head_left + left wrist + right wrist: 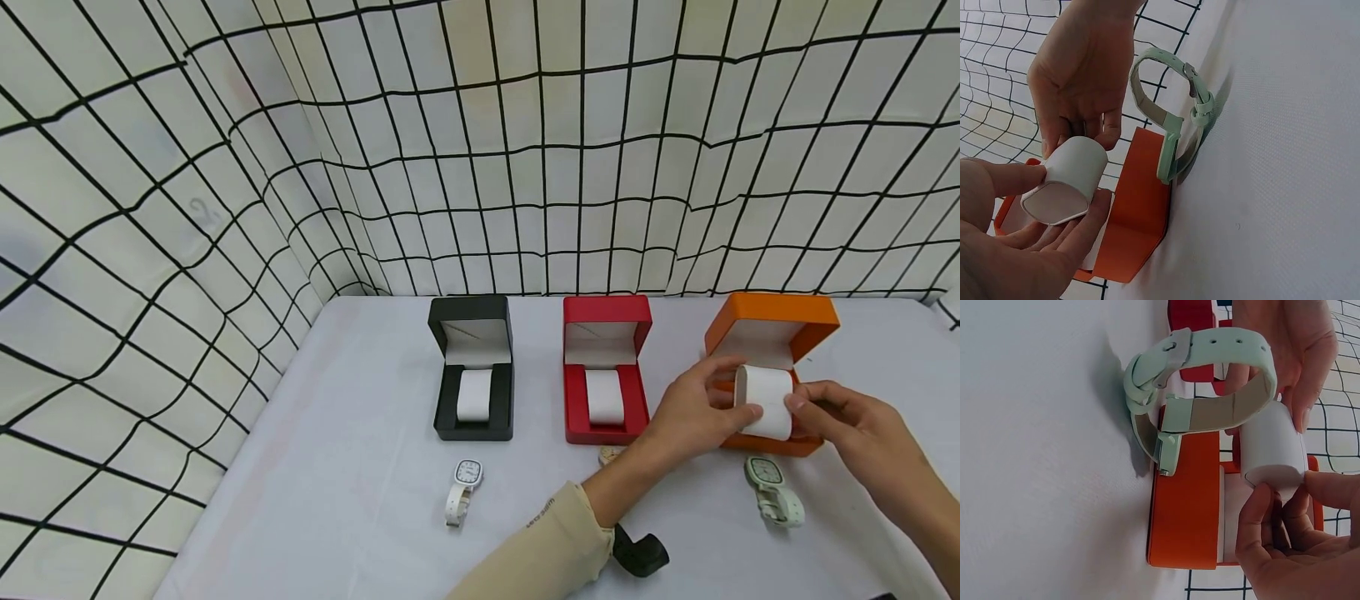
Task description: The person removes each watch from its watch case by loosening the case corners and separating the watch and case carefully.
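Observation:
Between both hands is a white watch cushion (765, 402), held above the open orange watch box (772, 321). The left hand (697, 408) grips its left end with thumb and fingers; the right hand (862, 425) pinches its right end. In the left wrist view the cushion (1075, 178) looks like a hollow tube, its near end facing the camera. A pale green watch (772, 492) with a square dial lies in front of the orange box, its strap buckled in a loop. The right wrist view shows this watch (1204, 381) up close.
A black watch box (472, 425) and a red watch box (637, 400) stand open to the left, each with a white cushion. A white watch (463, 490) lies before the black box. Partly behind the left forearm are a watch dial and black strap (641, 554). Black netting (581, 150) borders the table.

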`<move>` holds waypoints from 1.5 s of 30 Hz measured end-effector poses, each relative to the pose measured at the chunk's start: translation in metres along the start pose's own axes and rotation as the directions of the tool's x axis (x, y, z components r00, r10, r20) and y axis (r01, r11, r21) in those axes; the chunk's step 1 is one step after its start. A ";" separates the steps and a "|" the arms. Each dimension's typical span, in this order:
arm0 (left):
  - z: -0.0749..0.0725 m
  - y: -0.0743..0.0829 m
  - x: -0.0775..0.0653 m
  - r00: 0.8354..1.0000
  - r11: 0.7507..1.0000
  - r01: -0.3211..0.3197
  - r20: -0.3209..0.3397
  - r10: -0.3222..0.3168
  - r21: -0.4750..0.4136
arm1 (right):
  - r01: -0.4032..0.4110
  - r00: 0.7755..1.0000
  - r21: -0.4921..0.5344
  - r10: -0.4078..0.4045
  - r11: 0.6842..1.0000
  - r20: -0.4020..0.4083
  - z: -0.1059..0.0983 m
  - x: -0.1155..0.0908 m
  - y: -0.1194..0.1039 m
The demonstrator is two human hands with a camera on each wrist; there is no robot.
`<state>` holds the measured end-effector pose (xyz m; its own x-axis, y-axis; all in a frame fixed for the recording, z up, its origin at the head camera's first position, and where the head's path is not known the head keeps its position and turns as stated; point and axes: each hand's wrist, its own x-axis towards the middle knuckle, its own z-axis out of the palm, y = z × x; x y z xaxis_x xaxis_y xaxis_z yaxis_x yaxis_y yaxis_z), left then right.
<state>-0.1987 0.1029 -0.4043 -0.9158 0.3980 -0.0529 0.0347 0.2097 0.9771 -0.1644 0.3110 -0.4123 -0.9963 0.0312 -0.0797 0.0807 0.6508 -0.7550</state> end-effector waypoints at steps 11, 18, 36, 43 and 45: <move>0.007 0.003 0.000 0.994 0.956 -0.057 -0.073 0.081 0.289 | 0.068 0.995 0.002 -0.067 0.998 -0.079 0.003 0.006 0.006; 0.011 0.003 0.000 0.984 0.881 -0.113 -0.069 0.162 0.460 | 0.049 0.996 -0.018 -0.050 0.999 -0.075 0.001 0.009 0.010; 0.016 -0.002 0.002 0.990 0.893 -0.079 -0.069 0.122 0.442 | 0.048 0.991 -0.013 -0.050 0.999 -0.125 0.005 0.010 0.010; 0.018 -0.002 0.003 0.992 0.891 -0.061 -0.068 0.103 0.450 | 0.055 0.989 -0.093 -0.067 0.994 -0.130 0.008 0.010 0.009; 0.018 -0.003 0.003 0.993 0.890 -0.057 -0.068 0.098 0.451 | 0.068 0.990 -0.107 -0.081 0.992 -0.117 0.008 0.010 0.009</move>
<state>-0.1948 0.1197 -0.4111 -0.9331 0.3551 0.0572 0.2637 0.5673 0.7802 -0.1733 0.3116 -0.4250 -0.9960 0.0673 0.0586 0.0089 0.7286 -0.6849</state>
